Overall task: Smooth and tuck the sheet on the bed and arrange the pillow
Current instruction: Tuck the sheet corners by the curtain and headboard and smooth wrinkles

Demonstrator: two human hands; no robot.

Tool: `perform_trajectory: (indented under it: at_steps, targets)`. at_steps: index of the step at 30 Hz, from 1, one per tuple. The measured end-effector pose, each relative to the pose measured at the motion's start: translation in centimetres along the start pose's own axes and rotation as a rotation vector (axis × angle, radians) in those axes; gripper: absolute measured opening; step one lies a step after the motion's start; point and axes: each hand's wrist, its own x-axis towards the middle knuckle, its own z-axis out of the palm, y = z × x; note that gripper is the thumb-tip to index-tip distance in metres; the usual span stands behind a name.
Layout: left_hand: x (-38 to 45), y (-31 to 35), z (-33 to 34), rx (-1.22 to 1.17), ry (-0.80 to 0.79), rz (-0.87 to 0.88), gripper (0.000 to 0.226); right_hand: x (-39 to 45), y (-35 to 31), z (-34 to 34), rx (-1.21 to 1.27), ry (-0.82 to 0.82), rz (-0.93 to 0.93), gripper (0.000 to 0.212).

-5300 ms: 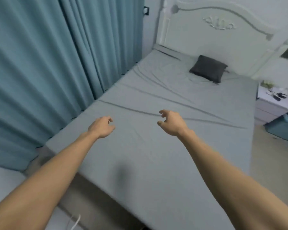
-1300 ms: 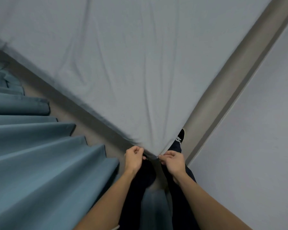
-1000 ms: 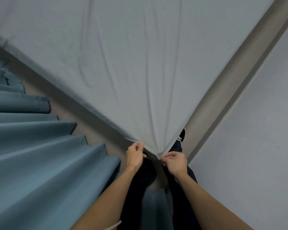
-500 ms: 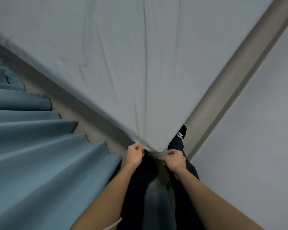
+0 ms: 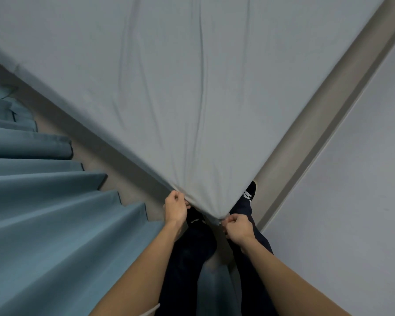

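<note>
Both hands pinch the grey fabric sheet [image 5: 192, 99] at the bed corner, six o'clock: left hand [image 5: 175, 207] on its left edge, right hand [image 5: 237, 226] at the tip. Tucking underway; next, likely draw it under the mattress.

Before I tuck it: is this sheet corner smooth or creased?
Creased: long folds run up the sheet from the corner both hands grip.

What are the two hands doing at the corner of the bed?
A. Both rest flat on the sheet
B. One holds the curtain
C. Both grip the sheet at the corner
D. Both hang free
C: the left hand and right hand have curled fingers on the sheet edge, either side of the corner.
</note>
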Motion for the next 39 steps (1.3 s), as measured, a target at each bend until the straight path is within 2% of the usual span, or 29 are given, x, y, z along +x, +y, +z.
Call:
perform_trajectory:
  at_steps: [2, 4, 6, 9, 11, 14, 17, 20, 22, 25, 27, 29, 34, 36, 39]
  targets:
    - [0.6, 0.4, -0.5, 0.046, -0.014, -0.048, 0.027, 0.0, -0.8, -0.3, -0.023, 0.032, 0.002, 0.010]
    - [1.3, 1.0, -0.9, 0.088, -0.008, -0.109, 0.027, 0.0, -1.9, -0.9, 0.045, 0.143, -0.007, 0.022]
    - [2.4, 2.5, -1.8, 0.113, 0.132, -0.120, 0.026, 0.1, -3.1, -1.8, 0.177, 0.264, -0.075, 0.040]
    - [5.2, 5.8, -3.8, 0.128, 0.354, -0.051, 0.027, 0.2, -5.6, -2.7, 0.265, 0.331, -0.247, 0.062]
    - [7.3, 7.3, -5.0, 0.210, 0.361, -0.020, 0.027, 0.0, -7.0, -2.8, 0.133, 0.429, -0.338, 0.073]
    - [8.8, 7.5, -5.8, 0.398, 0.349, -0.011, 0.024, -0.7, -9.5, -2.6, -0.287, 0.600, -0.532, 0.069]
    - [8.6, 7.1, -5.9, 0.550, 0.350, 0.062, 0.026, -0.5, -12.4, -1.6, -0.660, 0.451, -0.785, 0.071]
    - [9.2, 6.7, -7.0, 0.624, 0.318, 0.103, 0.028, 0.7, -15.9, -0.4, -0.848, 0.276, -0.885, 0.088]
    - [9.8, 6.5, -8.0, 0.570, 0.302, 0.068, 0.030, 1.7, -18.3, 0.1, -0.879, 0.258, -0.889, 0.099]
    - [11.9, 8.3, -9.9, 0.356, 0.429, -0.012, 0.027, 3.2, -21.1, 0.5, -0.975, 0.240, -0.906, 0.108]
    - [14.1, 10.8, -11.0, 0.278, 0.445, -0.012, 0.031, 3.9, -22.2, 0.8, -1.080, 0.192, -0.942, 0.109]
    - [16.2, 12.5, -12.0, 0.327, 0.427, -0.008, 0.035, 4.6, -22.9, 1.1, -1.146, 0.136, -0.935, 0.109]
    - [16.5, 12.1, -12.7, 0.664, 0.454, 0.093, 0.017, 5.1, -23.6, 1.0, -1.187, 0.075, -0.860, 0.110]
    - [16.5, 11.9, -13.3, 0.753, 0.465, 0.125, 0.019, 5.2, -23.8, 1.1, -1.176, 0.066, -0.863, 0.111]
    - [16.6, 12.3, -14.1, 0.730, 0.484, -0.017, 0.034, 5.0, -24.1, 1.0, -1.166, 0.051, -0.861, 0.110]
